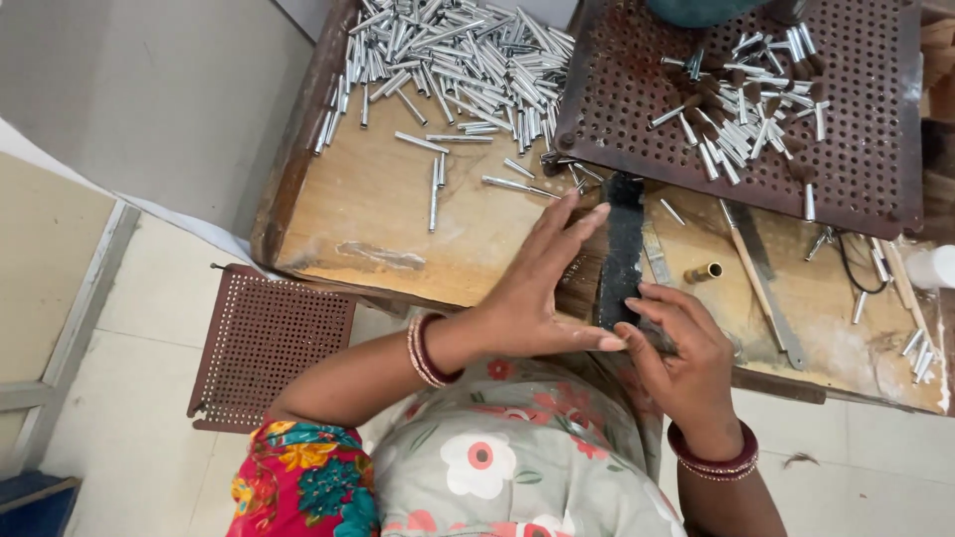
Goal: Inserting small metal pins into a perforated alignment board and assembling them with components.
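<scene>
- The left hand (537,288) lies flat with its fingers (577,224) spread and stretched toward 1 o'clock, pressing on a brown bundle of bristles (582,283) at the near edge of the worktop (388,214); it grips nothing.
- The right hand (681,348) sits at 5 o'clock from a black strip (622,249), fingers curled round the strip's near end (thumb and forefinger pinch it).
- The strip runs upright from the near edge toward a perforated brown tray (875,149) at 12 o'clock, just beside the left hand's fingertips.
- Open worktop lies at 9 o'clock of the left hand; a heap of silver tubes (458,60) crowds the far left, with strays scattered nearer.
- A small brass ferrule (704,272) lies at 3 o'clock of the strip, near a long flat blade (766,288).
- The tray carries tubes with dark tips (741,109); its far edge is cut off by the frame.
- How far the bundle runs under the palm is hidden.
- A second perforated panel (269,343) leans below the worktop's left edge, over a pale tiled floor (129,418).
</scene>
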